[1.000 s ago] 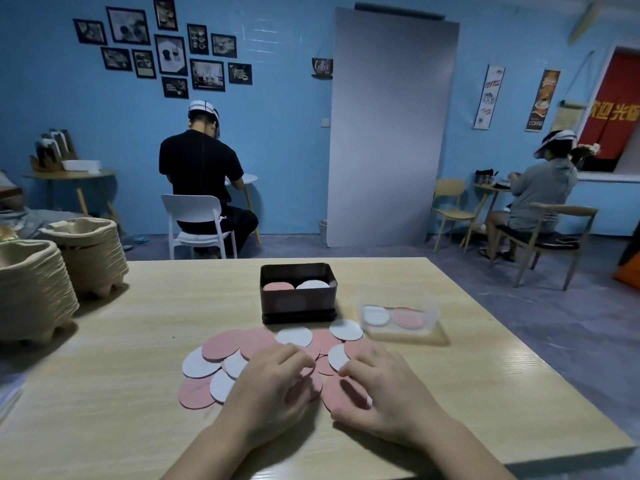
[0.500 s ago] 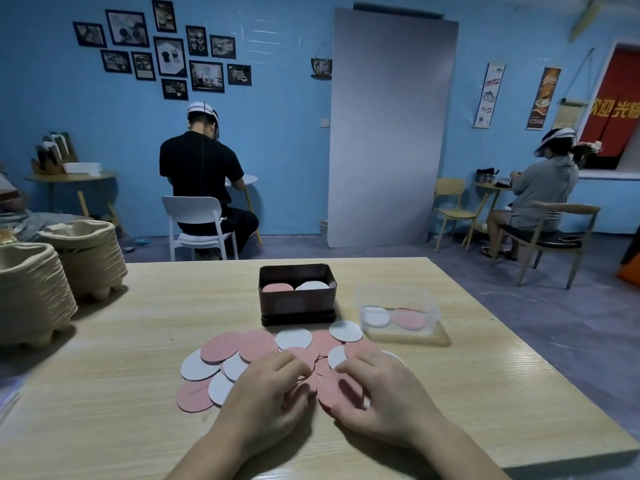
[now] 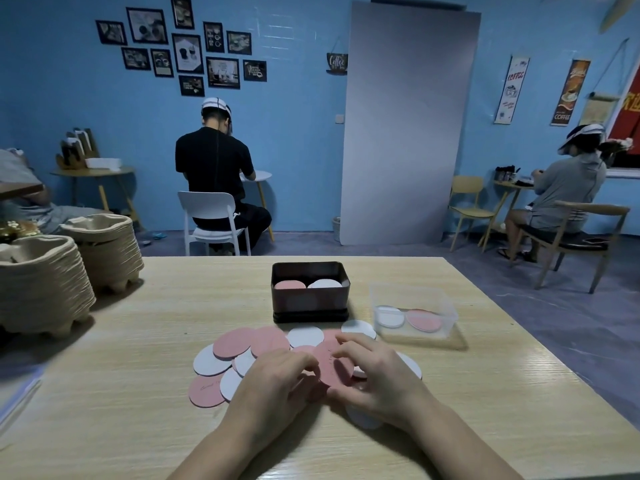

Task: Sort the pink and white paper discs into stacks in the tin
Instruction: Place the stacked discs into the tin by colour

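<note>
Both hands pinch one pink disc (image 3: 332, 363) above the scattered pile.
Left hand (image 3: 273, 386) and right hand (image 3: 375, 375) grip its edges; the dark tin (image 3: 310, 301), one pink and one white stack inside, stands just beyond.

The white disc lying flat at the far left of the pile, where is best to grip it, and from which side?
Take the white disc by its left rim, coming from the left. It lies flat on the table; that edge is bare, while a pink disc overlaps its right side. Slide a fingertip under, then pinch.
</note>
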Available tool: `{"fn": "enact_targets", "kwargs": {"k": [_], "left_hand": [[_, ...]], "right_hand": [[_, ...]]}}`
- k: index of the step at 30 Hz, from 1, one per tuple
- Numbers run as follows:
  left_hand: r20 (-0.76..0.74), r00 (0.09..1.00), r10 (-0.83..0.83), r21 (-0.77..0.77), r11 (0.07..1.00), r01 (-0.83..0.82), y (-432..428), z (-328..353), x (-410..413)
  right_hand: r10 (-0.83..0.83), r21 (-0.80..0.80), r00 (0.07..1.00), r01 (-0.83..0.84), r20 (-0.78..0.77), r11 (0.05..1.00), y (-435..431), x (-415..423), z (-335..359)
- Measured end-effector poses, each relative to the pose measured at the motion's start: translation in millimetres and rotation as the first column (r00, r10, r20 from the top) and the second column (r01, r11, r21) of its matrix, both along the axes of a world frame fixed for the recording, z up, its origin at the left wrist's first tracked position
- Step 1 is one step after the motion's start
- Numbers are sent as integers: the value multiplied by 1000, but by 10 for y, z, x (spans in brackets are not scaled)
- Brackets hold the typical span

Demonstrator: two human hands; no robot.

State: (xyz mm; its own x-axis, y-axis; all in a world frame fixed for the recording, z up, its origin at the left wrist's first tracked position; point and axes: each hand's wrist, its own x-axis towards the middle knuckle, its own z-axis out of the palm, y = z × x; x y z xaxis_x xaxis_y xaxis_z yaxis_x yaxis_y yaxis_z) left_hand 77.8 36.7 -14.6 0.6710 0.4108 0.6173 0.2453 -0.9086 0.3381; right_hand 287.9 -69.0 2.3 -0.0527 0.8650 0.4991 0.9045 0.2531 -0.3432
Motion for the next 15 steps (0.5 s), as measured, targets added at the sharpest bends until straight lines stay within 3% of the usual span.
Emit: {"fn": "enact_targets", "kwargs": {"k": [6,11,15], "left_hand": [[-34,995,96,-9,995,-96,99,-1,-28],[-281,936,212,10,976,-218,268,89,-81],[-340,920,197,20,979,-202,319,115,-34]], "right_hand": [[-34,57,999,34,-1,998,60,40,32],[-95,71,995,96,-7,993,73,106,-71],[-110,37,994,109,27,993,77,104,-132]]}}
